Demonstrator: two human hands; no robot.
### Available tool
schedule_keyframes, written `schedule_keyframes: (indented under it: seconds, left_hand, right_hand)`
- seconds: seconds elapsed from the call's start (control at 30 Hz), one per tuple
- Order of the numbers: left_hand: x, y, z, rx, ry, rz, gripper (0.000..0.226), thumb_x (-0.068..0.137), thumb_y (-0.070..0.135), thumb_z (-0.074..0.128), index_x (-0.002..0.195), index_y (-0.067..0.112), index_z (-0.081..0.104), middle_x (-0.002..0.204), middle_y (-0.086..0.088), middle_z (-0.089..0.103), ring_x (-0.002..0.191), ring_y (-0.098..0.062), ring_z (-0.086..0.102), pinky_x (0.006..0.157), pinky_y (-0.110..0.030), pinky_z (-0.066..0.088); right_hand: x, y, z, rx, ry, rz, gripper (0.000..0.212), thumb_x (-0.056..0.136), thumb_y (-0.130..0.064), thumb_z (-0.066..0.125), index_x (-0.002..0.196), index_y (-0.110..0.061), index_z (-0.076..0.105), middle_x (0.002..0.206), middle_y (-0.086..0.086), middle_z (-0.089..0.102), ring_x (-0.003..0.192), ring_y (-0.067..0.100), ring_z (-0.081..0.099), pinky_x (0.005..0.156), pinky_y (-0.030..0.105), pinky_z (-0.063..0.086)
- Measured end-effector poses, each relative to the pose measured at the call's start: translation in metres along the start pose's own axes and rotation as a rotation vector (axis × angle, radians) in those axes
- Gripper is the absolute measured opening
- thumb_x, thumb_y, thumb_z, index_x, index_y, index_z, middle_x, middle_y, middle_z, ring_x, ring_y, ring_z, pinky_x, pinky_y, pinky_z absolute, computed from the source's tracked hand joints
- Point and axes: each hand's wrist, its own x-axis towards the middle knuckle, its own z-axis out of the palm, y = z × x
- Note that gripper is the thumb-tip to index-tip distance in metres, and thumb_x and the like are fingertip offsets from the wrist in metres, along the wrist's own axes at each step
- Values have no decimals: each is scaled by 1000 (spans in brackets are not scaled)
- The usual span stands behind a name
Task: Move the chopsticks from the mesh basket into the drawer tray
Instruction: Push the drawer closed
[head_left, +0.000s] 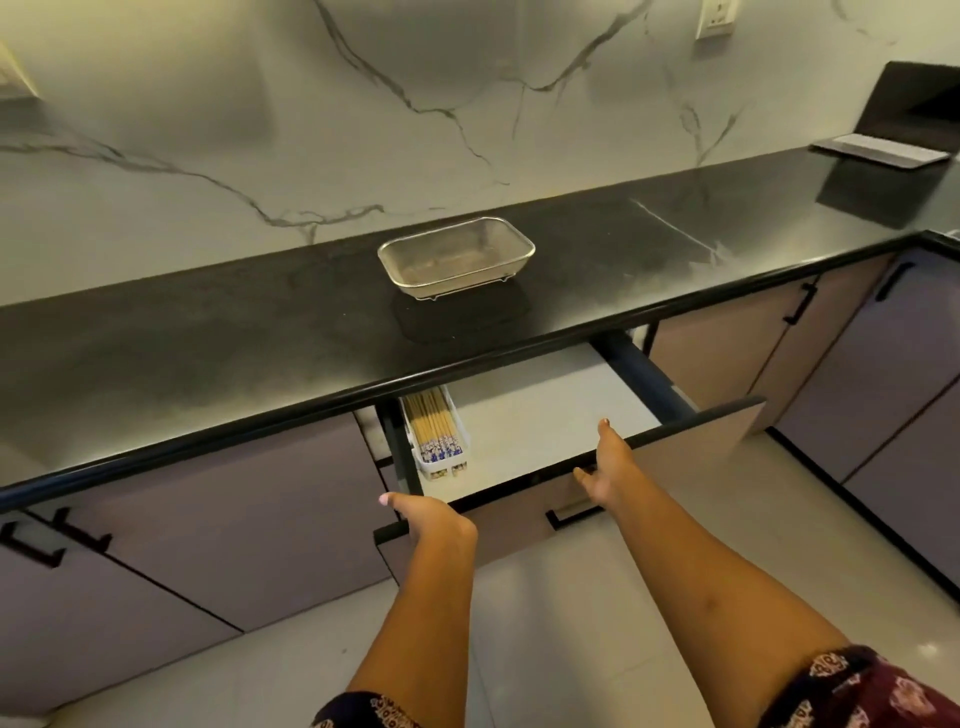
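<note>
Drawer (545, 415) sits pulled out under the black surface (208, 338). My left hand (434, 517) grips its front corner, fingers curled round. My right hand (610, 467) holds its top edge. Chopsticks (431, 421) lie in a white box (441, 470) inside, on the left.

left hand (428, 514): grips drawer front (691, 441) corner
right hand (608, 467): grips same edge
chopstick tray (439, 447): just beyond left grip
</note>
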Motion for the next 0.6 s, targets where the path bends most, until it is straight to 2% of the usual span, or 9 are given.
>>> schedule_keyframes:
  seconds: [0.03, 0.07, 0.13, 0.23, 0.4, 0.5, 0.53, 0.6]
  left_hand:
    - [8, -4, 2, 130, 0, 14, 76, 89, 66, 23, 148, 18, 22, 158, -10, 18, 145, -30, 14, 120, -43, 6]
    - [9, 0, 10, 290, 134, -23, 78, 89, 67, 16, 149, 17, 17, 158, -9, 16, 146, -30, 14, 119, -45, 11]
    - [28, -10, 15, 739, 234, -15, 80, 87, 69, 15, 150, 20, 11, 159, -6, 12, 147, -28, 11, 119, -45, 10]
    - [35, -23, 38, 1076, 133, -43, 84, 84, 71, 30, 150, 26, 6, 160, -3, 10, 146, -28, 11, 119, -46, 9]
    - [67, -49, 59, 1134, 158, -23, 96, 78, 75, 41, 150, 26, 3, 160, -3, 8, 146, -29, 13, 119, -48, 11]
    - [87, -72, 74, 1170, 102, -8, 93, 78, 71, 47, 150, 25, 9, 159, -4, 9, 145, -31, 15, 118, -49, 15]
    - [95, -77, 78, 1177, 79, 7, 90, 79, 69, 48, 150, 26, 13, 159, -4, 11, 145, -31, 16, 117, -50, 17]
    - [113, -90, 86, 1184, 79, 23, 89, 79, 67, 52, 149, 27, 16, 158, -3, 15, 144, -29, 19, 118, -49, 18]
  right_hand:
    - [5, -2, 4, -4, -13, 1, 60, 97, -46, 42, 149, -17, 28, 156, 7, 27, 142, 29, 29, 114, 42, 33]
    - [10, -3, 10, -7, -26, 6, 62, 97, -47, 42, 149, -17, 29, 155, 7, 30, 141, 28, 31, 115, 42, 31]
    - [21, -7, 21, -3, -36, 23, 64, 96, -49, 42, 149, -16, 28, 154, 7, 32, 140, 27, 33, 116, 40, 30]
    - [38, -15, 40, 41, -51, 41, 70, 94, -55, 41, 150, -16, 25, 156, 7, 28, 142, 26, 30, 117, 38, 27]
    - [75, -26, 71, 28, -61, 89, 79, 92, -62, 36, 153, -16, 16, 159, 7, 21, 145, 25, 24, 118, 37, 23]
    - [101, -37, 91, 34, -64, 112, 85, 88, -65, 41, 153, -16, 16, 157, 6, 25, 144, 25, 25, 117, 37, 23]
    - [109, -40, 97, 38, -68, 117, 87, 87, -66, 43, 153, -17, 16, 153, 5, 31, 142, 24, 28, 117, 37, 23]
    - [128, -48, 108, 28, -85, 120, 87, 84, -65, 49, 152, -17, 21, 128, 2, 49, 125, 22, 44, 116, 38, 26]
